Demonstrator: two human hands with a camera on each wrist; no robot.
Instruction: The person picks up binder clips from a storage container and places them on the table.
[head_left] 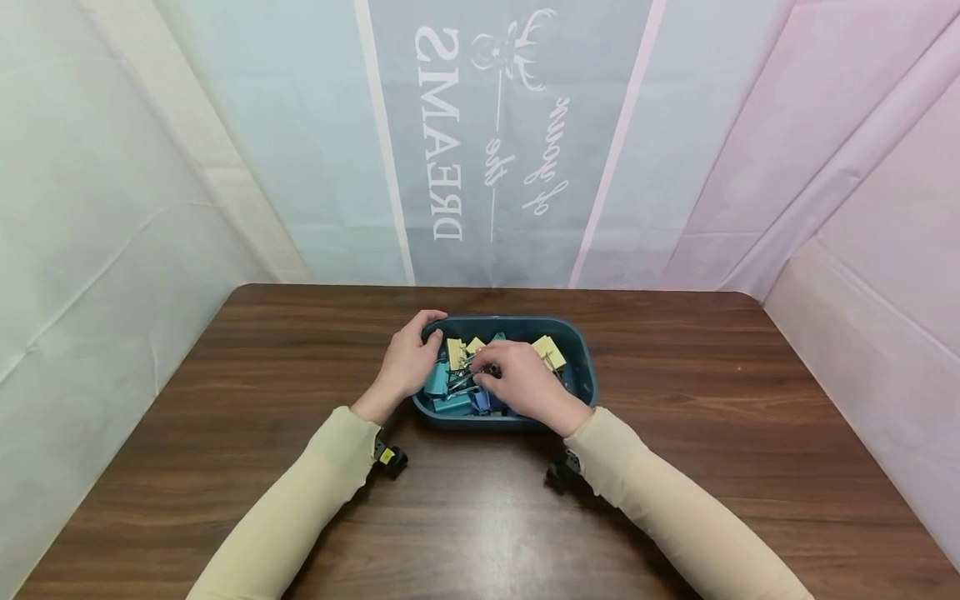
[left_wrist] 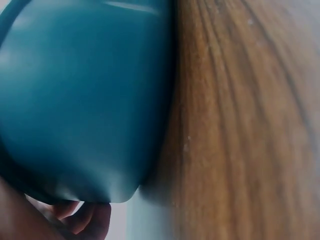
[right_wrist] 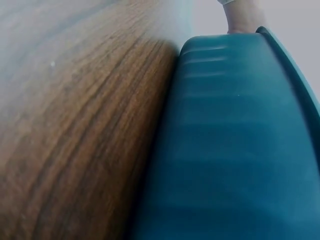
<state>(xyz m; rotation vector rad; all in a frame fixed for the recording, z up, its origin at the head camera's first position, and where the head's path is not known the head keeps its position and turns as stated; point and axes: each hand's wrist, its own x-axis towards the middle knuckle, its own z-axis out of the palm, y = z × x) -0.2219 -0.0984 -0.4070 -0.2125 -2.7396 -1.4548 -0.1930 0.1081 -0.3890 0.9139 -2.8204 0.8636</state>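
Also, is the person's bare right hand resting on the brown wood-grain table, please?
No, the right hand reaches into the oblong dark-teal plastic tub, over yellow and teal binder clips.

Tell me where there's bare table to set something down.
Bare table lies left and right of the bin, toward the walls, and nearer, between the sleeves. The bin is crowded: clips, right hand among them, left hand at the rim.

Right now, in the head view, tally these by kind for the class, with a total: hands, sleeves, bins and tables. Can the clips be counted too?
Left hand and right hand: 2
Sleeves: 2
Bin: 1
Table: 1
Total: 6
The binder clips overlap and are partly hidden, so no sure count.
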